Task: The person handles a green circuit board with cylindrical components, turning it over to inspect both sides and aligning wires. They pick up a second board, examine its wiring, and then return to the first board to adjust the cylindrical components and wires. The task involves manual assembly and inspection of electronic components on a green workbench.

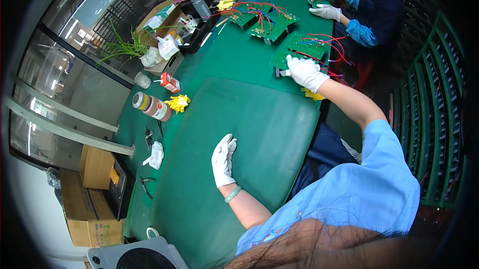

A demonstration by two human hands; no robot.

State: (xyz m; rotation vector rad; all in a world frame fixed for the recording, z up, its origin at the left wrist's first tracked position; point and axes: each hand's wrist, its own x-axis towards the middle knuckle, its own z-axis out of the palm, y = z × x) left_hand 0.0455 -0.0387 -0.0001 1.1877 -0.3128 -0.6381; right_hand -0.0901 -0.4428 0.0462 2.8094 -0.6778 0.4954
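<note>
My left hand (224,160), in a white glove, rests on the green mat (249,114) with its fingers stretched out and nothing in them. My right hand (305,73), gloved too, reaches out to the right and grips the near edge of a green circuit board (308,47). Red and blue wires trail from this board toward the table's right edge. My fingertips partly hide its near side, where a black part shows. Past it lie more circuit boards (272,27) with red wires looping over them.
Across the far right, a co-worker's gloved hands (327,11) hold a wired board. Along the left are a brown bottle (158,110), a red carton (170,83), yellow finger cots (178,103), pliers (146,186) and a potted plant (150,57). A fan-like device (142,258) stands at the near left.
</note>
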